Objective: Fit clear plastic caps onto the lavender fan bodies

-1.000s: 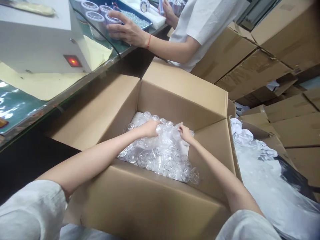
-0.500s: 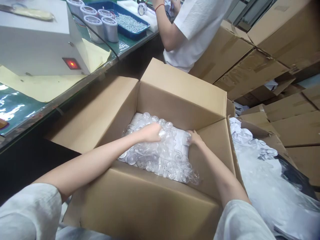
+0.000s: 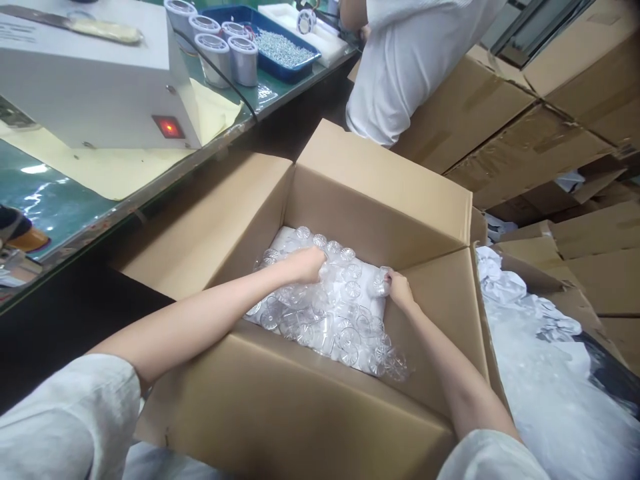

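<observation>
An open cardboard box (image 3: 300, 393) stands in front of me, with many small clear plastic cups (image 3: 345, 333) on a white layer (image 3: 367, 272) at its bottom. Deep inside, my left hand (image 3: 309, 265) is closed on crumpled clear plastic film (image 3: 299, 293), which spreads below it over the cups; the fingertips are partly hidden. Near the box's right wall, my right hand (image 3: 400, 290) pinches a clear plastic cup (image 3: 381, 283) between thumb and fingers.
Left, a bench holds a white machine (image 3: 100, 87) with a lit red switch, a knife (image 3: 100, 28), white tubs (image 3: 213, 57) and a blue tray (image 3: 287, 70) of small metal parts. A co-worker (image 3: 405, 67) stands beyond. Right are plastic bags (image 3: 545, 380) and stacked cartons (image 3: 495, 107).
The view has shifted, so the scene sits further right. The film below my left hand has drawn back, baring more cups. In my right hand the cup shows more clearly. The co-worker's arm has moved.
</observation>
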Available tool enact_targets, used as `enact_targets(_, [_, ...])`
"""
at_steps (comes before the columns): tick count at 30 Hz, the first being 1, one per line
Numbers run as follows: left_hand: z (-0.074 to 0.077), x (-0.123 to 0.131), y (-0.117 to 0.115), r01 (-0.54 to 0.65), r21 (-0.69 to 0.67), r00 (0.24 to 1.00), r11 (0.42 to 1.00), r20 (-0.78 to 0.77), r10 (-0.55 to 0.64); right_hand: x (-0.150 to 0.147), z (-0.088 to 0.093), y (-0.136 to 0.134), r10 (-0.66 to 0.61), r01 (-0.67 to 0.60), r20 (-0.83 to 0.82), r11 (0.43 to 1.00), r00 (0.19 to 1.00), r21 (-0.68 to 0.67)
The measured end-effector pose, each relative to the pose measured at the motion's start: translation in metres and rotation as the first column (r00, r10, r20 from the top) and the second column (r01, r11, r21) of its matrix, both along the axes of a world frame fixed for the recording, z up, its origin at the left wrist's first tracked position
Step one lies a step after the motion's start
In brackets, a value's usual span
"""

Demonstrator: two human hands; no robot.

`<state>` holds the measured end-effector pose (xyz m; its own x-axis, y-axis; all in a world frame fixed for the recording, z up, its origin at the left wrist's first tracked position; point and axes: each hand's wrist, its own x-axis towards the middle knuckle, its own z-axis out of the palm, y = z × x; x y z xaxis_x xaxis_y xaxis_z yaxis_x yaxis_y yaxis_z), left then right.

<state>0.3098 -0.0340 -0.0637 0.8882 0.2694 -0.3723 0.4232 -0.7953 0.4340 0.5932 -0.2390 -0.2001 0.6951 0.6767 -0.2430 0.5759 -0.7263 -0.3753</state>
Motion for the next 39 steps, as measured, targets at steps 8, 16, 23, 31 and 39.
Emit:
enact_targets(8, [-0.002,-0.001,-0.002,0.032,0.019,0.993,0.999,0.111,-0.034,-0.063,0.056,0.068,0.207,-0.104,-0.334,0.948,0.919,0.300])
enact_targets(16, [-0.003,-0.003,-0.011,0.077,0.125,0.980,0.989,0.172,-0.098,-0.113,0.069,0.078,0.186,0.171,-0.759,0.915,0.625,0.365])
enact_targets(23, [-0.001,0.000,-0.002,-0.020,0.161,0.993,0.987,0.119,0.001,-0.111,0.044,0.067,0.027,0.380,-0.909,0.903,0.417,0.201])
enact_targets(31, [0.002,-0.002,0.016,-0.214,0.115,0.977,0.970,0.028,0.213,-0.076,0.030,0.052,-0.123,0.512,-0.936,0.856,0.330,0.068])
enact_targets(39, [-0.018,0.003,0.006,-0.211,-0.276,0.977,0.938,-0.037,0.209,-0.086,0.056,0.052,-0.005,0.528,-0.984,0.844,0.179,0.092])
